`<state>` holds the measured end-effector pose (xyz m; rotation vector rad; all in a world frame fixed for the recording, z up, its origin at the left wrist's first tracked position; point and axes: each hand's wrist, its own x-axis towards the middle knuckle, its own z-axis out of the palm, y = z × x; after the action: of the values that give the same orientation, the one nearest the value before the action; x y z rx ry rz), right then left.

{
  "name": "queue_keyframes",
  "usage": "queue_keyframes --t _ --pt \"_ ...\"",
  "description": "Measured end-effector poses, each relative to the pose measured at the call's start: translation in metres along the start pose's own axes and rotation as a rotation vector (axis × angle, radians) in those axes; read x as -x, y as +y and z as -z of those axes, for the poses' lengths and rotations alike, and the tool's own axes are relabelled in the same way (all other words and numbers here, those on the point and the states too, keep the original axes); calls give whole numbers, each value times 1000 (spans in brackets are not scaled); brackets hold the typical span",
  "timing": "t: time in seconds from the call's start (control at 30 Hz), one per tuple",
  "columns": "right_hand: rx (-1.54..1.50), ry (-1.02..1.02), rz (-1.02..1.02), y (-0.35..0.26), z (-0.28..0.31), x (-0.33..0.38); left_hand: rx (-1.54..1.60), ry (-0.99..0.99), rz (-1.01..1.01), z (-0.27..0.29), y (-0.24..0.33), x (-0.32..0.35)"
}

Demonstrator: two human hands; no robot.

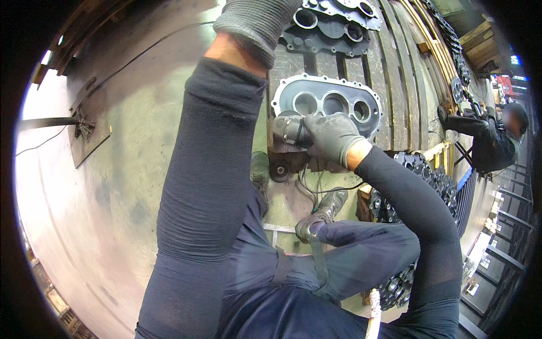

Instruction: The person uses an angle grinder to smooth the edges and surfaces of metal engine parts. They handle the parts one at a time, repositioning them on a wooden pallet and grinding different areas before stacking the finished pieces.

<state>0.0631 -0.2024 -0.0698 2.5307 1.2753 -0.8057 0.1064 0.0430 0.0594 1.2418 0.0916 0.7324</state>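
A grey metal housing (287, 97) with three round bores and a bolt-hole rim lies on a wooden slatted pallet in front of me. At its near left edge is a dark barrel-shaped power tool (289, 130); its exact kind is not clear. My right hand (336, 135), in a grey glove, is closed on the tool's right end. My left hand (257, 22), gloved too, reaches to the top edge, left of more dark housings (330, 34). Its fingers are cut off by the frame, so what it touches is hidden.
Cables (319, 191) hang below the pallet (395, 85) near my shoe (324, 212). Stacked dark metal parts (423, 175) stand to the right. Farther right, another person (497, 141) sits or crouches. A plate with a post (84, 127) stands on the left floor.
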Motion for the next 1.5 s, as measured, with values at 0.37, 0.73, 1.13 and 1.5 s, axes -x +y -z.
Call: queue_keyframes --t 0.37,0.73,1.13,1.5 --pt "23 143 23 26 -39 61 -43 -99 26 -17 -2 8" --pt "14 275 -43 77 -78 110 -144 -168 73 -74 -11 30" --pt "43 241 -92 122 -114 151 -210 -214 116 -124 -34 42" --pt "95 219 -195 174 -136 193 -249 -273 123 -151 -51 58"
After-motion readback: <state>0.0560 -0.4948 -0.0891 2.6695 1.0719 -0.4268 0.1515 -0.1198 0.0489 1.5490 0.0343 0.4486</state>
